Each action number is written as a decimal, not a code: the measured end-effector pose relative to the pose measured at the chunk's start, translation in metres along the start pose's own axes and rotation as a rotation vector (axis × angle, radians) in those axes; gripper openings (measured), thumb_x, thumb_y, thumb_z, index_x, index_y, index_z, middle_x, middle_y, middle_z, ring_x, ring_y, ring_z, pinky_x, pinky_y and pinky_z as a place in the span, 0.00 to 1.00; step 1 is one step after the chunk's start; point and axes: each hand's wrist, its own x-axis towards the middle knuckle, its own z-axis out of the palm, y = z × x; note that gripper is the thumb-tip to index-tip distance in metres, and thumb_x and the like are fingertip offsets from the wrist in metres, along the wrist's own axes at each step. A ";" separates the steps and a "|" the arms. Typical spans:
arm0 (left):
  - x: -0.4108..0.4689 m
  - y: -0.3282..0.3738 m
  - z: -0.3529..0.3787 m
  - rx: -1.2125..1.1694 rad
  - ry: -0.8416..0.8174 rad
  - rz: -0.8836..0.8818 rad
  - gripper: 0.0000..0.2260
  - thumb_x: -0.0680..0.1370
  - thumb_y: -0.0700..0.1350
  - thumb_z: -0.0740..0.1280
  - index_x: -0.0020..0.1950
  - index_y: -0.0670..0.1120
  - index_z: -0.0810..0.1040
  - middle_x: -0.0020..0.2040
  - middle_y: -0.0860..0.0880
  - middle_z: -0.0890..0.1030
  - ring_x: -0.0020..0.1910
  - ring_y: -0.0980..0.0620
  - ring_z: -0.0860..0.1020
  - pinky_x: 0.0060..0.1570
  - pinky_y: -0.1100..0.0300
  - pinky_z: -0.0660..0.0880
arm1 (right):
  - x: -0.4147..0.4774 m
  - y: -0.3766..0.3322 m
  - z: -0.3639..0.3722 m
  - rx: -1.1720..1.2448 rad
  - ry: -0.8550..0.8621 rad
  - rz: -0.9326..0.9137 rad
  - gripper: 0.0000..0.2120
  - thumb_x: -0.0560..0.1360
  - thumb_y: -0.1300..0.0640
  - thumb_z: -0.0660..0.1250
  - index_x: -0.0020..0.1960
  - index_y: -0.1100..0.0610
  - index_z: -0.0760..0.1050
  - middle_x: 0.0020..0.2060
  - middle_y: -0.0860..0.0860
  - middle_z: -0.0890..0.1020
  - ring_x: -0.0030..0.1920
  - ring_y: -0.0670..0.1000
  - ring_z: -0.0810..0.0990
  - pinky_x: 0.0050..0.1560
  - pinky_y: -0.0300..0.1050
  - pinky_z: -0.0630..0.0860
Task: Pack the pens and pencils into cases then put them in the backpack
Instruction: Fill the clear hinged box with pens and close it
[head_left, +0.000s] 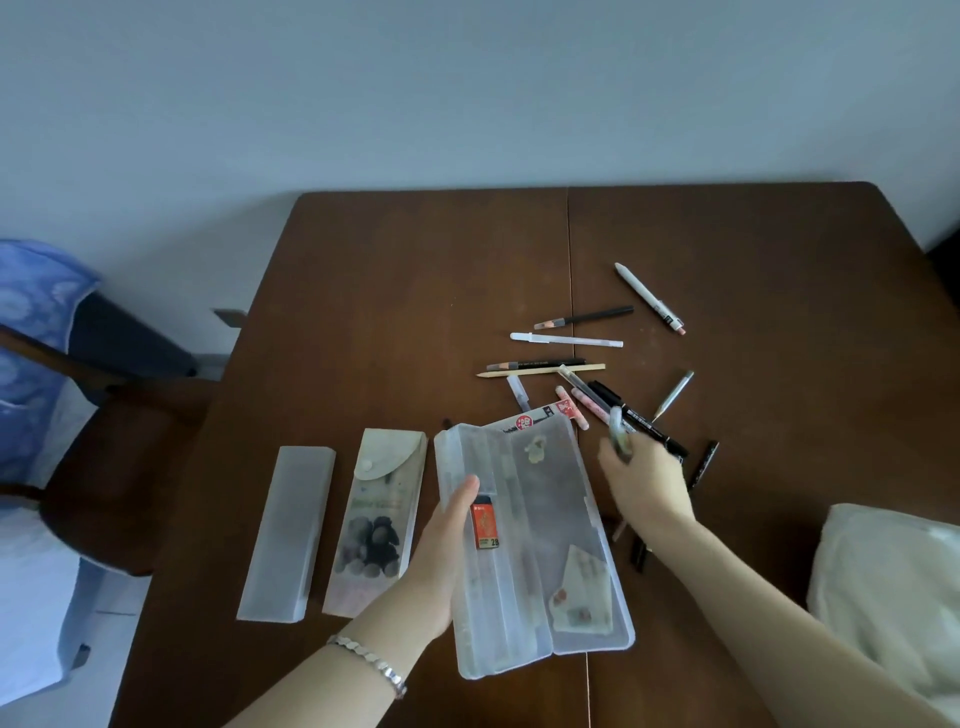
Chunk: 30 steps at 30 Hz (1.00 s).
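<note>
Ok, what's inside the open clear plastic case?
The clear plastic case shows a small orange box, pale pens and a printed paper. The left hand hides its left edge.

I see my left hand (441, 551) holding an open clear case (545, 519) over the brown table (389, 291). My right hand (647, 486) grips a pen (617, 434) (blurred) beside scattered pens and pencils (566, 340).

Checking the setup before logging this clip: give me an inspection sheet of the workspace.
Surface: brown wooden table, seam down the middle.
Job's things: open clear case; frosted case and flap case closed left of it; loose pens and pencils beyond.
Clutter: orange eraser box inside the clear case.
Grippers: left hand grips the clear case; right hand pinches a pen, blurred.
Cables: nothing seen.
Surroundings: chair left, white fabric right.
</note>
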 end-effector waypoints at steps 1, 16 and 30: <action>-0.004 -0.002 0.001 0.028 0.005 0.001 0.18 0.75 0.64 0.56 0.58 0.57 0.72 0.54 0.48 0.80 0.54 0.49 0.78 0.60 0.47 0.73 | -0.010 -0.011 -0.009 0.118 0.029 -0.048 0.15 0.78 0.52 0.59 0.34 0.57 0.68 0.25 0.49 0.70 0.24 0.48 0.67 0.25 0.40 0.63; -0.040 -0.019 0.045 -0.009 -0.141 0.217 0.17 0.77 0.62 0.52 0.58 0.58 0.73 0.54 0.50 0.80 0.56 0.54 0.77 0.61 0.56 0.72 | -0.088 -0.022 -0.006 0.050 -0.054 -0.185 0.12 0.75 0.43 0.63 0.47 0.52 0.71 0.38 0.49 0.79 0.34 0.45 0.78 0.28 0.36 0.72; -0.048 -0.023 0.051 -0.027 -0.218 0.219 0.21 0.69 0.63 0.57 0.54 0.53 0.77 0.47 0.48 0.81 0.54 0.47 0.78 0.65 0.46 0.71 | -0.101 -0.016 -0.022 0.108 -0.032 -0.171 0.17 0.80 0.49 0.56 0.51 0.60 0.77 0.39 0.58 0.81 0.28 0.46 0.74 0.22 0.31 0.65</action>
